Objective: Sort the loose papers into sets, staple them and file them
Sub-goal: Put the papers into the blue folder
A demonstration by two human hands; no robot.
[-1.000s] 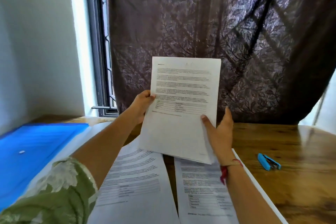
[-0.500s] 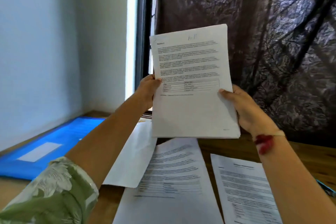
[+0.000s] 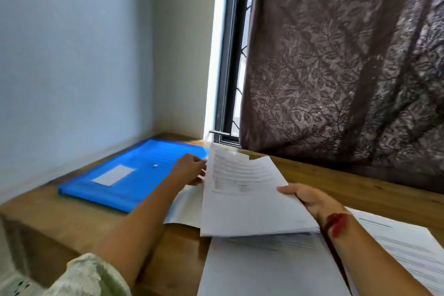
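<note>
Paper set [image 3: 247, 199] hangs tilted above the table [image 3: 360, 187], over other sheets [image 3: 264, 267] lying at its near edge. My right hand [image 3: 310, 199] pinches the set's right edge, thumb on top. My left hand [image 3: 189, 170] meets the left edge; blur hides whether it grips. A blue folder [image 3: 125, 180] lies at the far left corner.

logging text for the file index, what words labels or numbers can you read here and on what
No text here can be read.
On the held sheets, in the right hand: printed lines and a small table, blurred.
On the white label of the blue folder: no writing visible.
On the front sheets on the table: smeared lines, unreadable.
On the far-right sheets: lines too blurred to read.
</note>
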